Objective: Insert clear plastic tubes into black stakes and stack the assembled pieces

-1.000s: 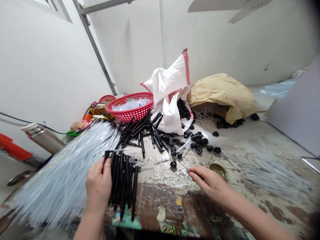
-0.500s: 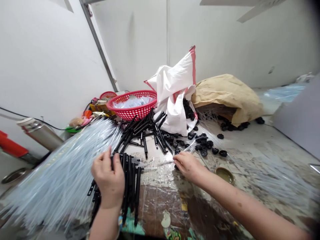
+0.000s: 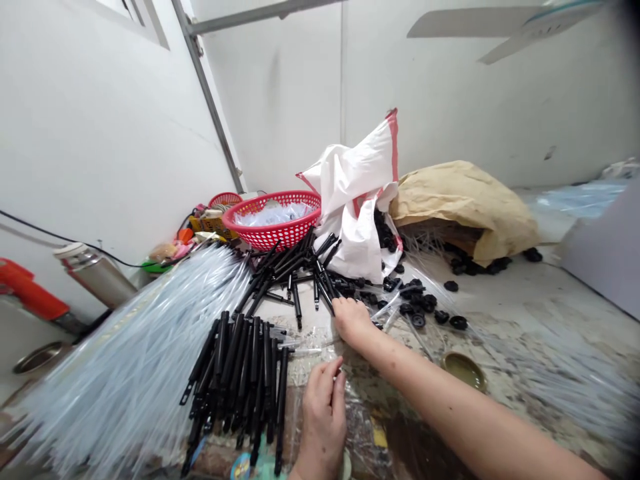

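My right hand (image 3: 353,323) reaches to the front of a loose heap of black plastic tubes (image 3: 280,270), its fingers closed at the near end of one tube. Its fingertips are partly hidden from me. Lower down, my left hand (image 3: 324,407) is over the table edge, fingers curled towards the thumb; a tiny dark spot shows between them, too small to name. Left of it lies a stack of black tubes (image 3: 245,373), side by side, with clear thin ends sticking out at the far side. Black round caps (image 3: 419,303) lie scattered beyond my right wrist.
A large bundle of clear thin tubes (image 3: 135,353) lies at left. Behind are a red basket (image 3: 273,235) with clear bags, a white sack (image 3: 355,180) and a brown paper sheet (image 3: 460,197). A small bowl of liquid (image 3: 464,371) sits by my right forearm. A steel flask (image 3: 97,277) leans left.
My left hand has moved right, away from the stack of black tubes. My right hand has shifted left and away from me, from a clear tube to the black tube heap. The view tilted up slightly.
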Demonstrator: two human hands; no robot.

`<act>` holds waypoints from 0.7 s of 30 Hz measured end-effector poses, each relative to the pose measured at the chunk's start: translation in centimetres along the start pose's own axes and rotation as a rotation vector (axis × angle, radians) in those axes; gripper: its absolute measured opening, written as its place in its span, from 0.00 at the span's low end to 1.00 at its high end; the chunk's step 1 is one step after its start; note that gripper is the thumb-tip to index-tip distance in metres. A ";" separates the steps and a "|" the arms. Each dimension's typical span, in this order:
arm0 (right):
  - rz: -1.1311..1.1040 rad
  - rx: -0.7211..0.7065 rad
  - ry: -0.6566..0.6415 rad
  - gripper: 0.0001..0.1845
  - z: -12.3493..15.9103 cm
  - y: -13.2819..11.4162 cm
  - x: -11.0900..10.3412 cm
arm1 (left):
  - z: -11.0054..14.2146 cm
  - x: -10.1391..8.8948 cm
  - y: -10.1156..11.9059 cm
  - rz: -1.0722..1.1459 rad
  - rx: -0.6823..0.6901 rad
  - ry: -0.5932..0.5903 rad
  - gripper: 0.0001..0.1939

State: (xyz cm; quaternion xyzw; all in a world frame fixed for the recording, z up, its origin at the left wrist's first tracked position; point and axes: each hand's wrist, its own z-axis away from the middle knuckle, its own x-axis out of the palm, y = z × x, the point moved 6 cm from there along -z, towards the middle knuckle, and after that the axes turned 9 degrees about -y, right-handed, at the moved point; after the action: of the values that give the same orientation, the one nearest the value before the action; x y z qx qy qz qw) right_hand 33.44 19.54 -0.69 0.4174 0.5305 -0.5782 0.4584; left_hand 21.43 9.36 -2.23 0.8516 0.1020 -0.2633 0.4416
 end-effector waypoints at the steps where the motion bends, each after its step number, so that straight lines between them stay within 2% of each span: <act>1: -0.024 0.004 0.009 0.12 -0.1 0.3 -0.2 | 0.0 -0.1 -0.2 0.006 -0.015 0.000 0.13; 3: -0.080 0.009 0.033 0.12 0.1 1.0 -1.2 | 0.0 -0.1 -0.5 0.011 -0.042 -0.003 0.13; 6: -0.165 0.002 0.077 0.15 1.9 2.4 -4.3 | 0.2 -0.7 -0.6 -0.028 -0.036 0.042 0.13; 9: -0.227 -0.029 0.109 0.14 5.9 3.4 -7.6 | 0.3 -2.0 -0.2 -0.154 -0.011 0.208 0.20; 11: -0.302 -0.100 0.097 0.12 9.2 3.2 -8.6 | 0.1 -2.1 0.5 -0.200 0.012 0.243 0.29; 13: -0.391 -0.184 0.040 0.11 12.4 2.6 -8.4 | -0.3 -1.0 1.3 -0.121 0.035 0.132 0.32; 15: -0.457 -0.229 0.002 0.11 15.0 2.2 -7.4 | -0.4 1.1 2.1 0.057 0.029 -0.079 0.26; 17: -0.537 -0.210 0.000 0.10 16.6 3.2 -6.4 | 0.1 3.1 2.7 0.234 -0.034 -0.239 0.20; 19: -0.640 -0.080 0.036 0.11 17.5 6.4 -5.5 | 0.8 4.4 2.6 0.381 -0.177 -0.291 0.20; 21: -0.680 0.155 0.103 0.14 18.0 12.3 -5.1 | 1.5 5.0 1.9 0.526 -0.379 -0.275 0.22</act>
State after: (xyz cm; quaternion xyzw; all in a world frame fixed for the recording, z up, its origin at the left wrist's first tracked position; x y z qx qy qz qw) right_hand 46.61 1.81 3.02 0.2791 0.6161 -0.7145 0.1790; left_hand 25.85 6.74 -4.36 0.7082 -0.1343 -0.2289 0.6543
